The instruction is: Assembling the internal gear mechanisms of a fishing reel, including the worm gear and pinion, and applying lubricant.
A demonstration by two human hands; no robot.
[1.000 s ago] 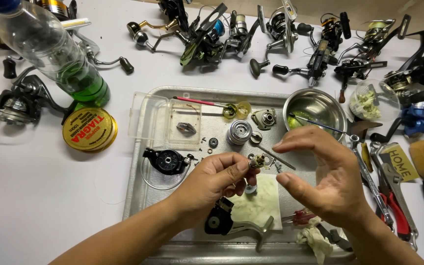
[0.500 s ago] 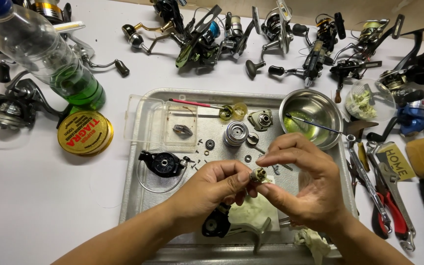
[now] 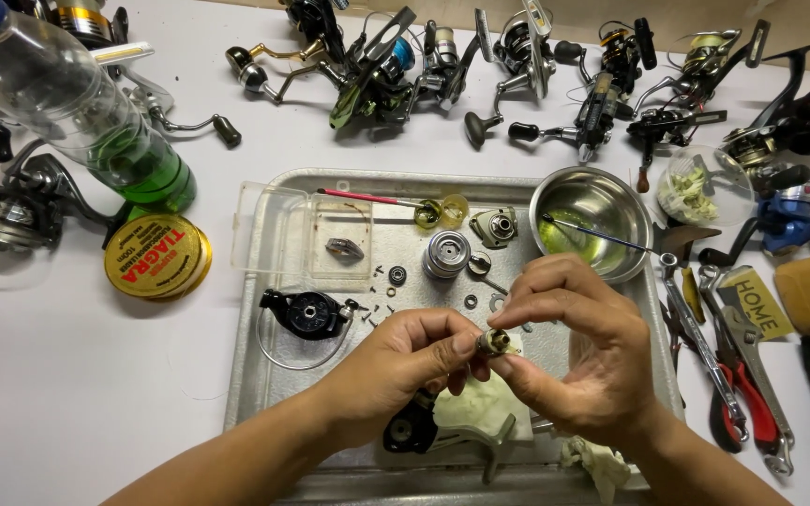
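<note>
Over a metal tray (image 3: 264, 375), my left hand (image 3: 396, 361) and my right hand (image 3: 578, 351) meet on a small brass and silver reel part (image 3: 496, 343). Fingertips of both hands pinch it from either side. Below the hands lie a black reel body (image 3: 410, 429) and a pale cloth (image 3: 480, 412). On the tray sit a black round reel cover (image 3: 304, 312), a silver spool (image 3: 446, 253), a grey housing piece (image 3: 496, 226), small washers and screws (image 3: 391, 277), and a clear plastic lid (image 3: 304, 234) with a metal piece on it.
A steel bowl (image 3: 592, 217) with green liquid and a brush stands at the tray's right. Several fishing reels (image 3: 517, 56) line the far edge. A plastic bottle (image 3: 77, 112) and a round yellow tin (image 3: 155, 255) sit left. Wrenches and red pliers (image 3: 738, 365) lie right.
My right hand has come in from the right and closed onto the small part that my left hand held. Both hands now pinch it together.
</note>
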